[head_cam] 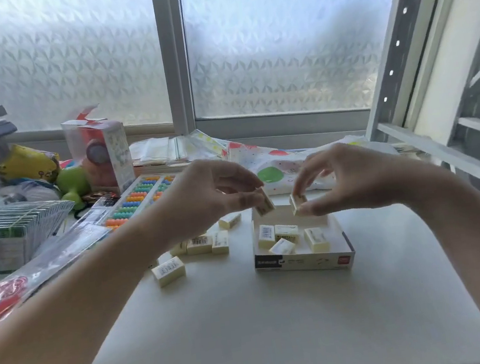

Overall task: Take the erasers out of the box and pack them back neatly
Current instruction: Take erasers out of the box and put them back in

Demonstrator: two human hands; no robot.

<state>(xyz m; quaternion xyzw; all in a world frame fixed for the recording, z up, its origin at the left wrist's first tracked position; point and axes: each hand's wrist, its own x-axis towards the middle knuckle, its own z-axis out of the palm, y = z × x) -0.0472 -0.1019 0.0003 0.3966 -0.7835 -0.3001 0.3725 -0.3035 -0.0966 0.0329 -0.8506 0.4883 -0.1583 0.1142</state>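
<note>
— Cream erasers (pixel 193 249), where are they?
— Several lie loose on the table (pixel 251 331), under the left hand (pixel 204 195), which pinches one eraser (pixel 265 206).
— And rightward?
— Four lie jumbled in the box (pixel 304 261); above its far edge the right hand (pixel 350 180) pinches another (pixel 296 203).

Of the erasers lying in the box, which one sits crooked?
The front-middle eraser in the box: it lies turned at an angle and tipped, while the three others in there lie roughly square to the box walls.
</note>
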